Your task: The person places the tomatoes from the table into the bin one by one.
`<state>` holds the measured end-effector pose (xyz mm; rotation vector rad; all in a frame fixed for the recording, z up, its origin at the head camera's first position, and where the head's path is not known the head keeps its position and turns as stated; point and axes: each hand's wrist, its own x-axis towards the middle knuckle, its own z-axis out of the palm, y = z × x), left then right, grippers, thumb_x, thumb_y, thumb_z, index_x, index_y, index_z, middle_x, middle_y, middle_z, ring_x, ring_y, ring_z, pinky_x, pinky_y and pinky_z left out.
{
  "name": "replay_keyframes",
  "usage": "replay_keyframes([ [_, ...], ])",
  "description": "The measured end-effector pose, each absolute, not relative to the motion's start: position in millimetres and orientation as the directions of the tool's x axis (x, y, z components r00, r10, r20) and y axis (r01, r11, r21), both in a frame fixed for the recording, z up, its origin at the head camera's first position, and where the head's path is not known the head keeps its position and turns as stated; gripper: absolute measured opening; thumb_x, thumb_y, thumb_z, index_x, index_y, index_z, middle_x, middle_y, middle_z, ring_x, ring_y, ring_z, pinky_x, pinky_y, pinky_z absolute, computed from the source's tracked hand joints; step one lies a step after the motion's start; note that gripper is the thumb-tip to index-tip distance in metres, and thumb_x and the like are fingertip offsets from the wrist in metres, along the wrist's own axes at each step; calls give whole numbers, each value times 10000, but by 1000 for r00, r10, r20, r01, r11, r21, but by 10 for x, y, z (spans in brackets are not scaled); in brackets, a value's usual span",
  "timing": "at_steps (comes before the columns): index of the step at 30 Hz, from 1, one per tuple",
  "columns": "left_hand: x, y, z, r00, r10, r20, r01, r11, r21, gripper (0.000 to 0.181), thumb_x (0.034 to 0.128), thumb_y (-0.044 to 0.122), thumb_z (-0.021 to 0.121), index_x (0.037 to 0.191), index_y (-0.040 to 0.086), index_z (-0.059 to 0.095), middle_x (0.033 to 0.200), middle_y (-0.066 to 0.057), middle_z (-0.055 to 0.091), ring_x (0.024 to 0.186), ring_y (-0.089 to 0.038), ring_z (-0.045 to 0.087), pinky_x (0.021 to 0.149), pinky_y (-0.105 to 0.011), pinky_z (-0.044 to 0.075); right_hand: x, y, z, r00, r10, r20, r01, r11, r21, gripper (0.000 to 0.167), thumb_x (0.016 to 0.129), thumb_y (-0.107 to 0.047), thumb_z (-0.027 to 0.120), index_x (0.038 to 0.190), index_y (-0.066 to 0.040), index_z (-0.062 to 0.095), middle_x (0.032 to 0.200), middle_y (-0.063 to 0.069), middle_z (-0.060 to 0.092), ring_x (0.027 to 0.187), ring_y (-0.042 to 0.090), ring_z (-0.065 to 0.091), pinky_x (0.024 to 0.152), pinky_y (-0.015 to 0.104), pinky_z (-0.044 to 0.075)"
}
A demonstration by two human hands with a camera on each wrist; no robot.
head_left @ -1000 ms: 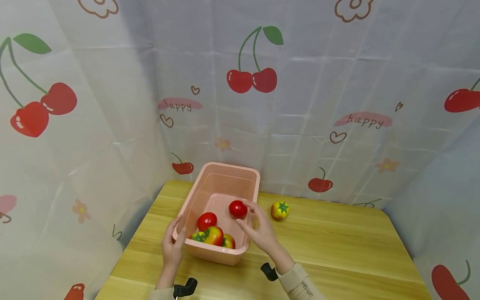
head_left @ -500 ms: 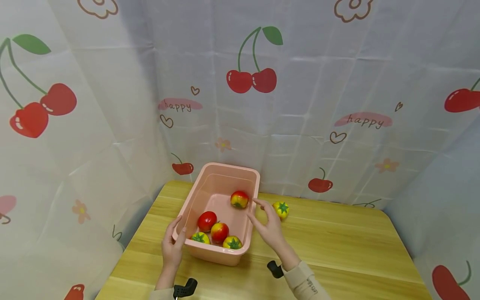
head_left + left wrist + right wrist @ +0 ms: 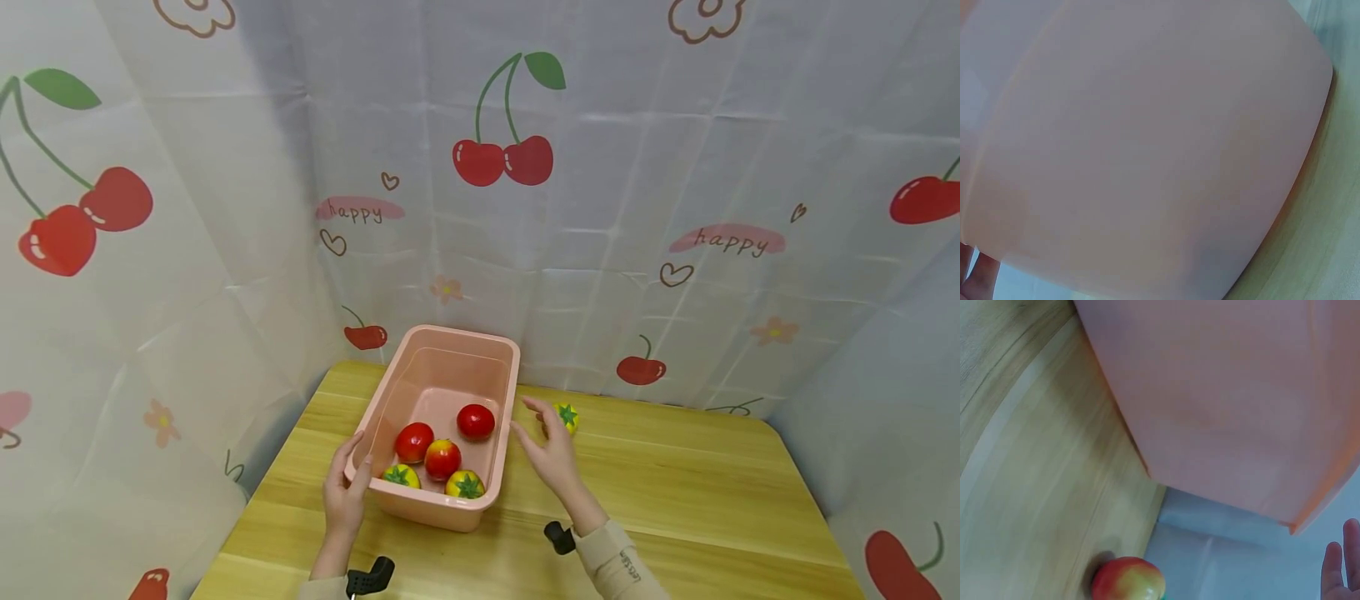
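My left hand (image 3: 346, 492) grips the near-left corner of a pink plastic bin (image 3: 504, 467), thumb inside the rim and fingers outside. Several round red-and-yellow toy fruits lie in the bin, including a red one (image 3: 476, 422) toward its right side. Two near the front wall show green star-shaped leaves. My right hand (image 3: 553, 454) hovers just right of the bin, fingers loosely bent and holding nothing. Beyond it, partly hidden by the fingers, one more toy fruit (image 3: 568, 417) sits on the table; the right wrist view shows this fruit (image 3: 1127, 579) beside the bin (image 3: 1210, 394).
The wooden table (image 3: 690, 483) extends to the right of the bin. A white curtain (image 3: 585, 275) printed with cherries stands behind and on both sides, close to the bin's far end.
My right hand has let go of a toy fruit in the bin and moved right, past the rim. Fruits inside have rolled and shifted. My left hand stays on the corner.
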<state>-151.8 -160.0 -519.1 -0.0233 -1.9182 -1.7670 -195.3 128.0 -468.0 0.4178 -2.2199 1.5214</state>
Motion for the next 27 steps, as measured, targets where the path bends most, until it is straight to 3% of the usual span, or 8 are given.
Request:
replay_keyframes([
  [6, -1530, -1596, -5198, -854, -333, 400, 377, 136, 916, 361, 890, -67, 531, 1247, -116, 509, 1293, -284, 490, 1131, -76, 493, 907, -127, 398, -1997, 1341, -4755, -876, -5, 483, -454, 346, -821, 403, 836, 13, 669, 1214, 76, 546, 1202, 258, 558, 1135, 393, 507, 980, 307, 402],
  [12, -1538, -1590, -5206, -841, -338, 422, 404, 127, 906, 365, 874, -103, 527, 1236, -139, 504, 1274, -311, 492, 1107, -105, 520, 891, -142, 417, -2017, 1384, -4815, -860, 14, 510, -470, 366, -803, 389, 839, 16, 664, 1201, 93, 544, 1184, 269, 563, 1112, 395, 514, 951, 461, 419],
  [18, -1539, -1594, -5207, -848, -342, 406, 386, 127, 914, 365, 879, -89, 532, 1242, -124, 509, 1281, -296, 495, 1104, -58, 517, 891, -137, 412, -2036, 1412, -4863, -870, 36, 492, -441, 388, -809, 389, 841, 11, 664, 1199, 100, 543, 1172, 269, 568, 1094, 385, 527, 930, 324, 446],
  [21, -1539, -1595, -5207, -854, -343, 391, 373, 122, 920, 367, 883, -82, 532, 1247, -117, 509, 1290, -287, 492, 1104, -48, 515, 885, -129, 411, -2060, 1424, -4904, -872, 50, 487, -433, 389, -813, 390, 835, 20, 666, 1195, 103, 543, 1164, 276, 568, 1084, 402, 525, 914, 330, 442],
  [27, -1538, -1595, -5209, -856, -342, 387, 370, 117, 922, 369, 883, -82, 531, 1249, -118, 506, 1288, -288, 492, 1087, -51, 524, 866, -123, 424, -2253, 1532, -5239, -868, 81, 489, -426, 384, -819, 399, 829, -4, 684, 1197, 75, 554, 1166, 240, 584, 1075, 391, 526, 902, 531, 407],
])
